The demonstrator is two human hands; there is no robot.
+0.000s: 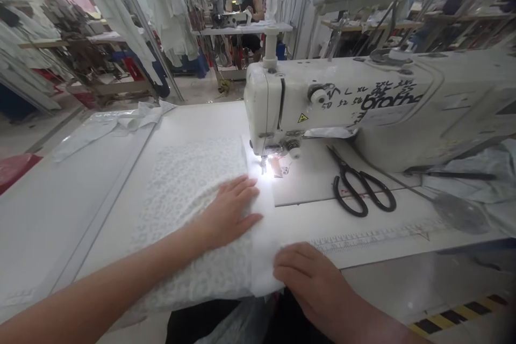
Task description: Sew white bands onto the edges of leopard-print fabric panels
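A pale leopard-print fabric lies spread on the sewing table, with a plain white strip along its right edge. That strip runs up to the lit needle area of a white sewing machine. My left hand rests flat on the fabric just below the presser foot, fingers stretched out. Nearer the table's front edge, my right hand has its fingers together and bent over the strip's lower right edge, gripping the fabric there. The thumb of that hand is hidden.
Black-handled scissors lie right of the needle, above a ruler marking. Fabric scraps are at the table's back left. More cloth is bunched at the right. Behind, a person sits at another machine.
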